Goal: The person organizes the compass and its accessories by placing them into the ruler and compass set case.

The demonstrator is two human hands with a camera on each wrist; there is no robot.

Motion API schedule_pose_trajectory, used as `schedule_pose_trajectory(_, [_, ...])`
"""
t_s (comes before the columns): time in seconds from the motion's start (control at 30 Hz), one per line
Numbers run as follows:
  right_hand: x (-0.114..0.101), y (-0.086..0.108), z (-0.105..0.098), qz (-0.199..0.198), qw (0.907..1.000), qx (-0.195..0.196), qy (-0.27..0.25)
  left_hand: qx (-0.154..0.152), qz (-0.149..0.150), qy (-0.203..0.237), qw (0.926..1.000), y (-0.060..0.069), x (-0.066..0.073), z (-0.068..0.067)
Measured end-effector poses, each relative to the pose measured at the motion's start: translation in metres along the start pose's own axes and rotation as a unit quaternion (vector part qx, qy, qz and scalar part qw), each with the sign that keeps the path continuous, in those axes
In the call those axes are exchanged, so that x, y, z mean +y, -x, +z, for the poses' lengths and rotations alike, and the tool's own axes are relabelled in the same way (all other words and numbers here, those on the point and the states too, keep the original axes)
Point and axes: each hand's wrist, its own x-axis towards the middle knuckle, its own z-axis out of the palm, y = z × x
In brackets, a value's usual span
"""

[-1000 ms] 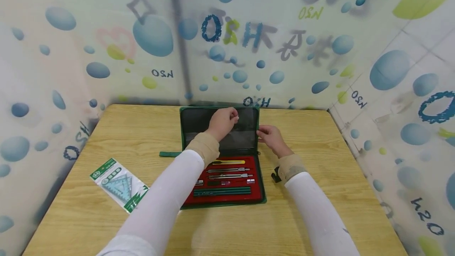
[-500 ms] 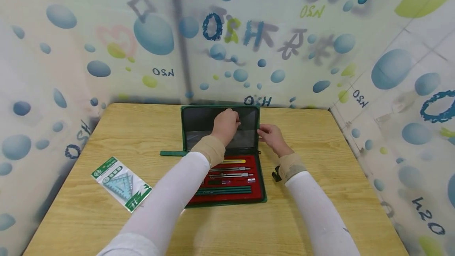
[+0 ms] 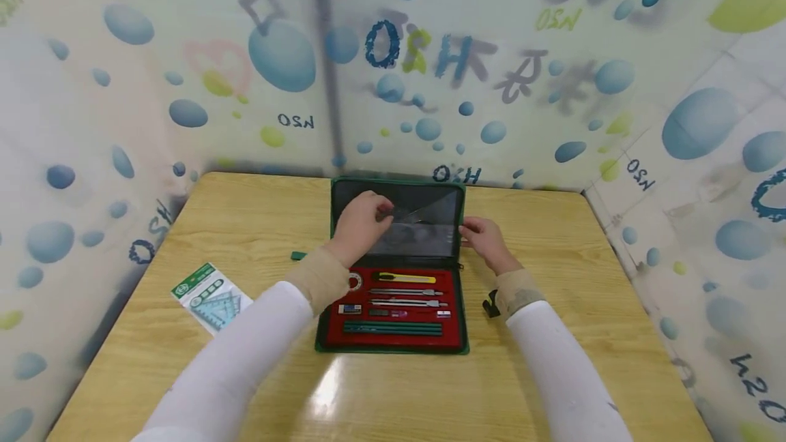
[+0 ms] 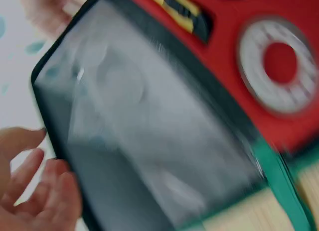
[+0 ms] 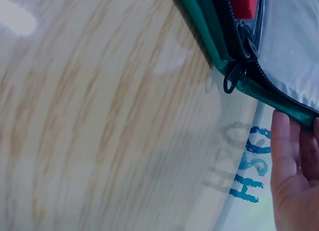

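A green zip drawing-set case (image 3: pixel 464 346) lies with its black-lined lid (image 3: pixel 430 196) raised; the lid has a clear pocket (image 4: pixel 149 121) with faint transparent shapes in it. In front of the lid hovers my left hand (image 3: pixel 362 224), its fingers loosely bent, nothing visible between them. My right hand (image 3: pixel 491 244) pinches the lid's right edge, as the right wrist view also shows near the zip pull (image 5: pixel 232 76). The red tray (image 3: pixel 457 292) holds a yellow utility knife (image 3: pixel 408 278), compasses (image 3: pixel 411 303), green pencils (image 3: pixel 393 328), an eraser (image 3: pixel 350 309), a sharpener (image 3: pixel 443 314) and a white ring (image 4: pixel 253 66).
A clear packet (image 3: pixel 211 297) with blue set squares lies on the wooden table (image 3: pixel 393 394) at left, partly behind my left sleeve. A small black object (image 3: pixel 490 304) shows beside my right wrist. The patterned wall (image 3: pixel 393 121) stands directly behind the table.
My left hand has drawn back leftward from the lid pocket, and its fingers have loosened. More of the red tray shows. The right hand keeps its grip, and the head view has shifted slightly.
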Motion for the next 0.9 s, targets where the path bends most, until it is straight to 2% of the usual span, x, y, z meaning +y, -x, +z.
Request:
schedule_pose_trajectory(0.07, [0.000, 0.000, -0.002, -0.003, 1.0000, -0.002, 0.002, -0.008, -0.005, 0.016, 0.9998, 0.011, -0.019, -0.020])
schedule_pose_trajectory(0.13, [0.000, 0.000, -0.003, -0.005, 1.0000, -0.003, 0.003, -0.028, -0.017, 0.024, 0.9992, 0.022, -0.042, -0.041])
schedule_pose_trajectory(0.27, [0.001, -0.001, -0.003, -0.006, 1.0000, 0.002, 0.003, -0.080, -0.048, 0.009, 0.9956, 0.048, -0.090, -0.078])
schedule_pose_trajectory(0.37, [-0.001, 0.000, -0.002, -0.002, 1.0000, 0.003, -0.002, -0.118, -0.063, -0.016, 0.9909, 0.072, -0.118, -0.099])
schedule_pose_trajectory(0.4, [-0.001, -0.001, -0.001, 0.000, 1.0000, 0.002, -0.001, -0.140, -0.069, -0.027, 0.9873, 0.081, -0.125, -0.105])
schedule_pose_trajectory(0.5, [-0.001, 0.000, -0.001, 0.008, 1.0000, -0.001, 0.006, -0.204, -0.075, -0.068, 0.9737, 0.105, -0.136, -0.110])
schedule_pose_trajectory(0.6, [-0.002, -0.001, -0.001, 0.012, 0.9999, -0.001, 0.009, -0.251, -0.081, -0.115, 0.9576, 0.126, -0.140, -0.111])
schedule_pose_trajectory(0.67, [-0.001, -0.002, -0.001, 0.013, 0.9998, -0.002, 0.012, -0.257, -0.085, -0.142, 0.9521, 0.138, -0.141, -0.112])
schedule_pose_trajectory(0.77, [-0.001, -0.003, -0.001, 0.017, 0.9998, -0.001, 0.011, -0.264, -0.104, -0.154, 0.9466, 0.151, -0.143, -0.112])
schedule_pose_trajectory(0.9, [-0.001, -0.003, -0.003, 0.018, 0.9998, 0.000, 0.011, -0.245, -0.081, -0.170, 0.9510, 0.164, -0.150, -0.106])
